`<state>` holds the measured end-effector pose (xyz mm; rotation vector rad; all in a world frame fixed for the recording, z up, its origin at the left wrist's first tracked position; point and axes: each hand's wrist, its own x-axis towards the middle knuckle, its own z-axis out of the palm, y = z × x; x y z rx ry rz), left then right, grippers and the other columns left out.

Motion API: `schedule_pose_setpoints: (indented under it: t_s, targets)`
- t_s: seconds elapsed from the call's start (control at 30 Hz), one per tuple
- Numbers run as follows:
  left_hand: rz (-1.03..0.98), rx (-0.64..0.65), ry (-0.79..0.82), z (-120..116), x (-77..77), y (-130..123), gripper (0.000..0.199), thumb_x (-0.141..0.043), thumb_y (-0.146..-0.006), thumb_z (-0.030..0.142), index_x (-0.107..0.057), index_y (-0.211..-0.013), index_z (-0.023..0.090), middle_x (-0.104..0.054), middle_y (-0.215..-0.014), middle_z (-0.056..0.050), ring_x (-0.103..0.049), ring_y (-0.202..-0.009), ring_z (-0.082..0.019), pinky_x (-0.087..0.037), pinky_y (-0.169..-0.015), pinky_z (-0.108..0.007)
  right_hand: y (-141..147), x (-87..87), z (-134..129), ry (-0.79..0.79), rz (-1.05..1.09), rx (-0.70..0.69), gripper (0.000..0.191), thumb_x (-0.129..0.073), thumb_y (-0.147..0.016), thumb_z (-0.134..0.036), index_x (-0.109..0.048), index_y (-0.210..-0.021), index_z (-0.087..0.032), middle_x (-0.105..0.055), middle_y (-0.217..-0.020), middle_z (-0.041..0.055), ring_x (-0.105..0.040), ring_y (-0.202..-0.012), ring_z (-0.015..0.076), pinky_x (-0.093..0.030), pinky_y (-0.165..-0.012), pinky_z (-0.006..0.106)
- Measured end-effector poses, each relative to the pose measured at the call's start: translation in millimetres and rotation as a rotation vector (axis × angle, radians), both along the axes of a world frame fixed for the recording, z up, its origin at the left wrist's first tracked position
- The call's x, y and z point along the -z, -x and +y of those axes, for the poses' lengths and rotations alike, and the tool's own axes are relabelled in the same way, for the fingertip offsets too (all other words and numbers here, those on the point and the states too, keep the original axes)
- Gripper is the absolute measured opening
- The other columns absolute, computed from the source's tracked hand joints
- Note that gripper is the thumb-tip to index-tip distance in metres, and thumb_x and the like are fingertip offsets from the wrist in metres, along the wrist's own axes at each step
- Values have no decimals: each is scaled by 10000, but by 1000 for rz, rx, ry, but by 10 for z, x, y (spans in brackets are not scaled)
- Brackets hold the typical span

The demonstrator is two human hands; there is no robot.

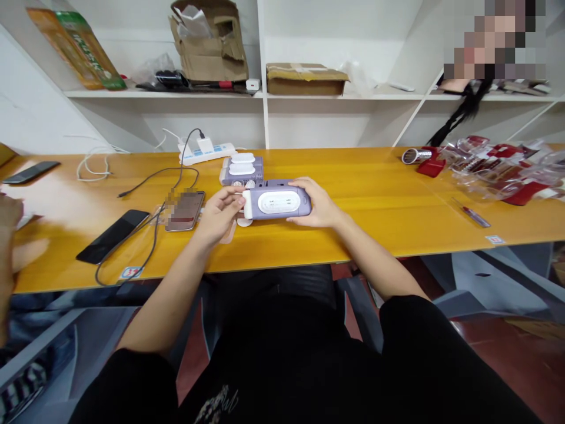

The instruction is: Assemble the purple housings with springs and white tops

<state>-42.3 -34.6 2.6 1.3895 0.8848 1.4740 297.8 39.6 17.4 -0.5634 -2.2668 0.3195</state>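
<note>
Centrally, a purple device (304, 203) with a white oval panel is held between the two hands, near the front edge of the bench (379, 229). The right hand (318, 203) is closed around the device's right end, with the fingers along its upper side and the thumb at its lower edge. The left hand (219, 217) is partly curled, its fingertips at the white cap on the left end. Directly behind the device, a purple stack (242, 168) carries two white oval pieces on top. A power strip (209, 154) is located behind and to the left of the stack, with a white adapter (205, 145) plugged in; a black cable (155, 240) runs from this adapter across the bench. Beside the left hand is a phone (188, 215); a black phone (113, 235) is positioned further left. On the right side are a screwdriver (473, 213), a perforated metal cylinder (416, 155) and a pile of clear and red plastic parts (498, 165). Above the rear of the bench, a white shelf (379, 96) supports a flat cardboard box (304, 79) and an opened cardboard box (212, 44). Another person's hand (9, 221) is visible at the left edge.
</note>
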Motion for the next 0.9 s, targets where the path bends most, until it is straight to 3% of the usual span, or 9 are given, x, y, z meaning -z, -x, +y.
schedule_pose_setpoints:
  t_s: [0.17, 0.37, 0.53, 0.73, 0.9]
  targets:
    - [-22, -92, -44, -3, 82, -150, 633, -1050, -901, 745, -797, -1230, 267, -768, -958, -21, -713, -744, -179, -602, -659, -300, -25, 73, -21, -76, -8, -18, 1001, -944, -905, -792, -592, -1700, -295, -719, -1631, 224, -709, -1534, 478, -580, -1332, 727]
    - [20, -246, -166, -17, 176, -218, 597, -998, -948, 762, -787, -1236, 283, -768, -1037, -42, -723, -884, -191, -573, -785, -296, 11, 104, -28, -167, 21, -49, 965, -921, -958, -763, -561, -1720, -294, -726, -1626, 231, -724, -1528, 468, -604, -1309, 719]
    - [74, -253, -161, -49, 224, -228, 566, -929, -1008, 749, -741, -1280, 289, -764, -1074, -53, -746, -896, -207, -604, -792, -319, 0, 93, -20, -135, -22, -15, 978, -909, -929, -776, -576, -1715, -300, -739, -1607, 227, -723, -1514, 488, -590, -1309, 751]
    - [57, -196, -181, -92, 196, -227, 682, -1030, -916, 728, -716, -1328, 284, -813, -1137, -65, -804, -989, -218, -648, -869, -321, 6, 91, -22, -157, -20, -17, 958, -910, -941, -723, -546, -1728, -314, -730, -1625, 225, -721, -1519, 484, -590, -1304, 741]
    - [51, -216, -181, -123, 199, -275, 628, -959, -986, 741, -738, -1371, 297, -830, -1166, -75, -817, -1010, -235, -656, -860, -334, 9, 106, -26, -189, -13, -30, 955, -907, -954, -718, -525, -1734, -320, -731, -1615, 220, -730, -1514, 476, -600, -1296, 729]
